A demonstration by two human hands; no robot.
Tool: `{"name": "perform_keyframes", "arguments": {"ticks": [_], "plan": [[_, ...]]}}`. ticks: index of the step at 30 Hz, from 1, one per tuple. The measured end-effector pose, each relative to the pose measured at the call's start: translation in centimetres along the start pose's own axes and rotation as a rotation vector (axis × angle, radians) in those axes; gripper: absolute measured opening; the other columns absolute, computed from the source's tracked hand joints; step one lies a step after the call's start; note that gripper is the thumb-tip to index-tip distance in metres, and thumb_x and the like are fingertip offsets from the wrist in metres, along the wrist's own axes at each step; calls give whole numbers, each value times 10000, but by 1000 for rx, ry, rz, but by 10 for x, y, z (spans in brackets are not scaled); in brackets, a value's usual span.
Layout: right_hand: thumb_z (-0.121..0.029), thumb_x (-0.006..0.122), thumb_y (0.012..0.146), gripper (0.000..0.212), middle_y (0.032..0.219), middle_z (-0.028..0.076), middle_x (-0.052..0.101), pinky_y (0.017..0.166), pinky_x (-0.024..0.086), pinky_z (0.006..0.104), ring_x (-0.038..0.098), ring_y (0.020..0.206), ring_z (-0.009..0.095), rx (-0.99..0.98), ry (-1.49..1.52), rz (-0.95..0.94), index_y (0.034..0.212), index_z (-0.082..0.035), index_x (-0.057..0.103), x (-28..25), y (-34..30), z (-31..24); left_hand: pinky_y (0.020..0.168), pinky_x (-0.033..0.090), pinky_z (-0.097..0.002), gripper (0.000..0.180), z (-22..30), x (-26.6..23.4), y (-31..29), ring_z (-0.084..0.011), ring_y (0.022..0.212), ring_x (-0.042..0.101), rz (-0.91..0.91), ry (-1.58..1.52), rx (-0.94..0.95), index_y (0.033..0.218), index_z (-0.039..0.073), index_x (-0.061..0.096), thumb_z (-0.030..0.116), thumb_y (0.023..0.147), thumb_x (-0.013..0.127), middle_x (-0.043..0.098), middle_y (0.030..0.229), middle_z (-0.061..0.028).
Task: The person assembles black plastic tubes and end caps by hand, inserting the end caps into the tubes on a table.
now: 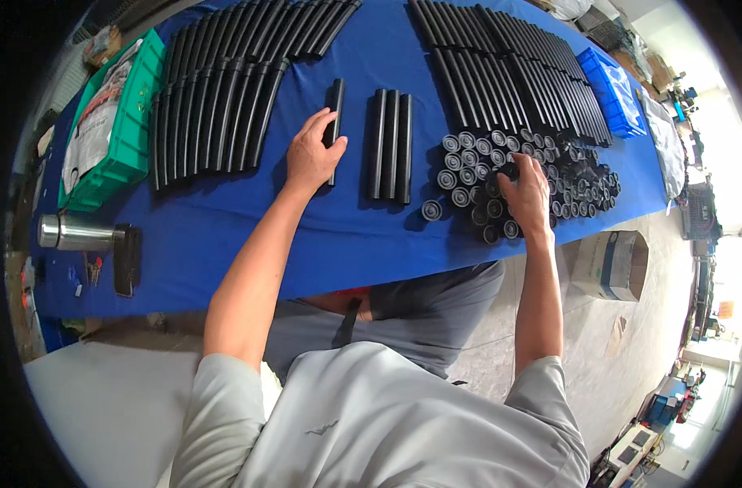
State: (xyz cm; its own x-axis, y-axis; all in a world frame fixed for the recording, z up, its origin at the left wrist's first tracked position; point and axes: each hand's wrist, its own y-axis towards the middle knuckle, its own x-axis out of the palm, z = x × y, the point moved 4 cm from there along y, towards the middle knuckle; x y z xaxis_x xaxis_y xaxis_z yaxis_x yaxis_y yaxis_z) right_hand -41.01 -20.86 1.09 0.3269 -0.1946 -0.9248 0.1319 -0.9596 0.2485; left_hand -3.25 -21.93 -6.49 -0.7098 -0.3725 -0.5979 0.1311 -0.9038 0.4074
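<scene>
A single black tube (339,96) lies on the blue cloth, apart from the others. My left hand (308,159) is closed around its middle, thumb across the near part and fingers by the far part. To its right, three black tubes (392,146) lie side by side, untouched. Over on the right, my right hand (529,198) reaches into a cluster of round black caps (468,157). Its thumb and fingers close on a dark cap (508,172), partly hidden by the hand. One cap (432,211) sits slightly apart at the cluster's left edge.
Rows of black tubes with collared ends (216,114) fill the far left; plain tubes (485,85) fill the far right. A green crate (147,106) and a blue bin (611,93) flank them. A metal flask (82,234) and a phone (127,260) lie near left. A cardboard box (611,264) stands on the floor.
</scene>
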Motion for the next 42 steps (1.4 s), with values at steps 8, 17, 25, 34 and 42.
{"name": "perform_keyframes", "arguments": {"ticks": [8,17,25,34,42], "plan": [[-170,764,804,543,1179,184,580,910,494,445,575,1084,369,-129,-71,122,1281,-44,536,-34,-11,-54,1020,474,-405,469,2,2,4,-336,1210,580,4,-13,7,1242,54,616,228,813,693,594,1338,-140],[-177,761,776,451,1087,88,615,886,509,383,594,1003,266,-460,-60,-242,1186,-55,621,30,-60,-123,1034,467,-412,464,-3,5,1,-340,1208,581,21,-10,43,1226,39,621,221,806,699,595,1331,-159],[-132,746,786,436,1068,109,626,881,484,422,592,1020,294,-346,-99,-81,1190,-53,604,-4,-7,-99,1050,454,-397,472,-10,4,-5,-331,1233,574,8,-29,-24,1235,41,629,218,807,719,602,1332,-161],[-120,730,812,475,1101,127,610,917,458,430,575,1034,319,-295,-178,-99,1249,-50,559,13,33,-56,1035,464,-394,460,-1,4,2,-332,1220,582,7,-23,-39,1223,37,632,221,811,717,600,1335,-154],[-133,734,821,500,1174,161,588,944,455,444,547,1108,339,-289,-116,113,1272,-40,540,-14,24,-75,1059,451,-399,464,3,2,5,-341,1247,562,28,-61,-35,1217,20,634,212,803,721,587,1340,-193]]}}
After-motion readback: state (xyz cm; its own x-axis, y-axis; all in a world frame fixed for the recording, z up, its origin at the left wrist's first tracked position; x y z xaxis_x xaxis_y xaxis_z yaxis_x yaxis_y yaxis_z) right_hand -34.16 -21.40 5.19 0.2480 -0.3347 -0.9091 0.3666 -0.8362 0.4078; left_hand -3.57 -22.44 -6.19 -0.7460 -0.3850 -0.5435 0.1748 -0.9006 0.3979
